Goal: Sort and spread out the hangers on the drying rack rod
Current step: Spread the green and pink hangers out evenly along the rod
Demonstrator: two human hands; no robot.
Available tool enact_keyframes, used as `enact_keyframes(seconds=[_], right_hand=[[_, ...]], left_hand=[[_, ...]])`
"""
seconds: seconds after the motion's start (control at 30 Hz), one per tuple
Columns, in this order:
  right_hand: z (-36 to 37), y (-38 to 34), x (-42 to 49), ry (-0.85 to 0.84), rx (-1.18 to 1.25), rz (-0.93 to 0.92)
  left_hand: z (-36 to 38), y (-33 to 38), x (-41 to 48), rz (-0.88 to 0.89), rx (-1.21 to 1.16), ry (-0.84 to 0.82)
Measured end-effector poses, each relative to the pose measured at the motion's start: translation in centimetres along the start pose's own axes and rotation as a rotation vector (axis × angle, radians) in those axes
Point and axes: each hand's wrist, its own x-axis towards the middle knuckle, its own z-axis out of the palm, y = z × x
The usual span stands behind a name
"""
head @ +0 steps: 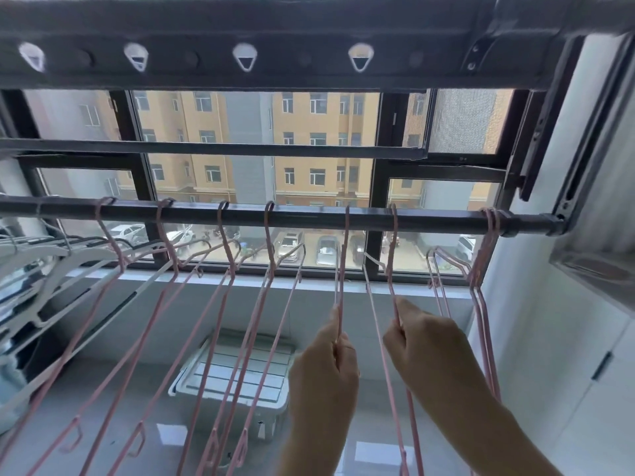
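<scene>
Both hands are up under the rod (pixel 309 216): the left hand (pixel 324 369) is pinching one pink hanger (pixel 343 269), the right hand (pixel 426 341) is pinching its neighbour (pixel 391 262). More pink hangers (pixel 223 304) are hanging spaced leftward; a bunch (pixel 481 269) is sitting at the right end.

glossy metal rod (pixel 309 216), pink (coated) wire hangers (pixel 226 276)

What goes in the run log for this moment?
left hand: gripping pink hanger | right hand: gripping next pink hanger | rod: four pink hangers spread leftward | bunch at right end unsorted
</scene>
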Motion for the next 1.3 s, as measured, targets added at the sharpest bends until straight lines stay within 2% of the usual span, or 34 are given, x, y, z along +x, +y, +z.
enact_keyframes(seconds=[0.2, 0.33, 0.47, 0.57, 0.67, 0.77, 0.87, 1.1, 1.3], right_hand=[[0.3, 0.3, -0.4, 0.000, -0.040, -0.028], [-0.5, 0.4, -0.8, 0.000, 0.022, -0.009], [-2.7, 1.9, -1.4, 0.080, 0.033, 0.008], [-4.7, 3.4, -1.6, 0.192, -0.026, 0.043], [-5.0, 4.2, -1.6, 0.176, -0.201, 0.130], [-3.8, 4.5, -1.5, 0.062, -0.342, 0.203], [-3.1, 4.8, -1.3, 0.006, -0.375, 0.238], [-2.8, 4.4, -0.7, 0.026, -0.396, 0.219], [-1.7, 3.7, -0.3, 0.037, -0.336, 0.141]], left_hand=[[-0.1, 0.2, -0.2, 0.003, 0.042, 0.006], [-0.3, 0.5, -0.6, -0.001, 0.069, -0.004], [-0.4, 1.4, -1.1, 0.030, 0.139, -0.006], [-0.3, 2.5, -1.3, 0.150, 0.222, 0.072], [0.1, 4.2, -1.3, 0.274, 0.200, 0.170], [0.8, 5.2, -1.4, 0.315, 0.232, 0.115], [1.7, 4.8, -1.5, 0.293, 0.293, 0.027], [1.7, 4.0, -1.3, 0.228, 0.311, -0.096], [1.8, 3.5, -1.2, 0.232, 0.256, -0.059]])
